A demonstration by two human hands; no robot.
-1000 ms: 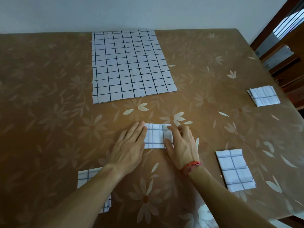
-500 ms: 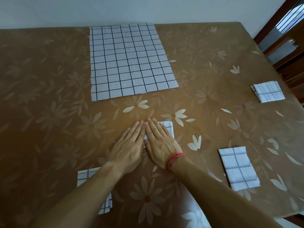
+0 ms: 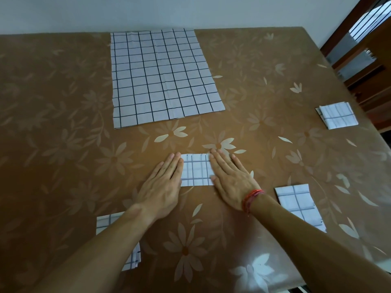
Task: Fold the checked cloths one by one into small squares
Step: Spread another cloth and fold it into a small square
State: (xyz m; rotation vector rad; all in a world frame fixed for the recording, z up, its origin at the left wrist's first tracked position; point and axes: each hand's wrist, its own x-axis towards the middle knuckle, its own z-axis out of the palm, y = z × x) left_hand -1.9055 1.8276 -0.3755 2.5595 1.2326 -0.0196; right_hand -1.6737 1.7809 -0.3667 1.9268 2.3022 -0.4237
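Status: folded cloth (image 3: 196,170) sits near the centre of the table (image 3: 63,127), on the brown floral cover, between the two hands. It's a compact checked rectangle, white with dark grid lines, lying flat.

Hands:
- left hand (image 3: 163,187): palm down, fingers straight and held together, flat on the table. Its index-finger side touches the left edge of the folded cloth. It pinches nothing.
- right hand (image 3: 231,180): same posture, palm down, fingers straight and close together. It overlaps the right edge of the folded cloth and presses it flat. The thumb tip shows at the cloth's near right corner. Nothing is gripped. A red thread band (image 3: 251,197) is on that wrist.

Other cloths on the table:
- unfolded cloth (image 3: 160,77): large checked sheet spread flat at far centre, reaching the far table edge, well apart from both hands. Faint crease lines run across it.
- far-right square (image 3: 338,115): folded, layered edges visible, close to the right table edge.
- near-right square (image 3: 298,204): folded, just right of the right forearm.
- near-left square (image 3: 105,223): folded, partly hidden under the left forearm, so its full outline can't be read.

Background: pale wall (image 3: 190,11) runs along the far side. A wooden chair (image 3: 370,60) stands at far right, beyond the table corner.
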